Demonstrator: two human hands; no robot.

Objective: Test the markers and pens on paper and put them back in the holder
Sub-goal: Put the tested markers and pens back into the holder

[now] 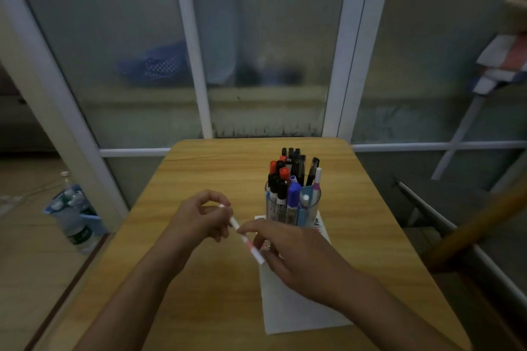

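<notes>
- Running diagonally, the white pen (245,237) points up-left, away from the person.
- Left hand (196,221) pinches its far end.
- Right hand (291,253) grips its near half, above the paper (296,310).

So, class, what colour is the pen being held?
White with a pink band, in the head view.

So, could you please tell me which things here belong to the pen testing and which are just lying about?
Belong to the job:
- white pen, held by left hand and right hand
- paper
- holder of markers and pens

Lying about:
- water bottles on the floor
- folded cloths, far right
</notes>
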